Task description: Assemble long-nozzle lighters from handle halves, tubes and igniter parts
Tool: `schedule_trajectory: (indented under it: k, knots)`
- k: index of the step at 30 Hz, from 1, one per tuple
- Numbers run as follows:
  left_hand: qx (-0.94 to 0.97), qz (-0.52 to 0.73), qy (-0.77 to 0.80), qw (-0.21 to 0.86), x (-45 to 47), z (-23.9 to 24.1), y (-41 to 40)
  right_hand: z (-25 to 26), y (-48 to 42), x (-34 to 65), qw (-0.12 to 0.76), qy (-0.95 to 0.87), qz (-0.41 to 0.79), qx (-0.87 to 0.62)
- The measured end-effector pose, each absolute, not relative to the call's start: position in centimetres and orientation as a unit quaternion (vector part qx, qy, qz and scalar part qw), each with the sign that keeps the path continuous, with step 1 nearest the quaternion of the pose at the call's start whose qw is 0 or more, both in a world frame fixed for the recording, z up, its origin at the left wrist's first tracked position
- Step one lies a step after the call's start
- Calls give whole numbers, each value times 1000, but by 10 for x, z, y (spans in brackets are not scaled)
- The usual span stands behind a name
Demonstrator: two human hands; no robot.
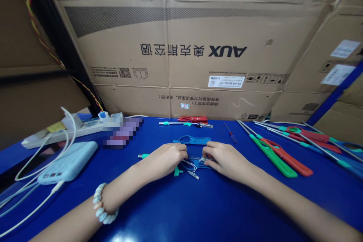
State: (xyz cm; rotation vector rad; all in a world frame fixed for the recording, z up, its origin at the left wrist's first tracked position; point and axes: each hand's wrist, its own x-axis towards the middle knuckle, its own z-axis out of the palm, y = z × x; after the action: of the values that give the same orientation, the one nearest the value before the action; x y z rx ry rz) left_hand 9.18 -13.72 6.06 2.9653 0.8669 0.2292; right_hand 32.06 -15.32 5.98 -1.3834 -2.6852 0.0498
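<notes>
My left hand (171,155) is closed over a thin metal tube (141,156), which sticks out on its left with a teal clip. Its fingertips bend down and hide what they press on. Opposite, my right hand (222,159) pinches a small wired part (202,159) above a blue lighter casing half (202,165). White wires (192,164) loop between the hands to a small pale piece (194,175). A teal clip (178,172) lies below my left fingers. Just behind both hands rests another blue casing half (194,140).
Farther back are a red casing half (193,119), a second tube assembly (184,124) and a screwdriver (231,133). Several long lighters, including a green one (276,157), lie right. A power bank (68,162) with cables and a power strip (85,130) are left. Cardboard (181,26) walls the back.
</notes>
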Motion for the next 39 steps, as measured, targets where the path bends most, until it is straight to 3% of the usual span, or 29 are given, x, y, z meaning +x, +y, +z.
schedule_trajectory:
  k: [39]
  knots:
    - [954,78,289,3,106,52,-150,65,-159,312,15,-894,-6,-447]
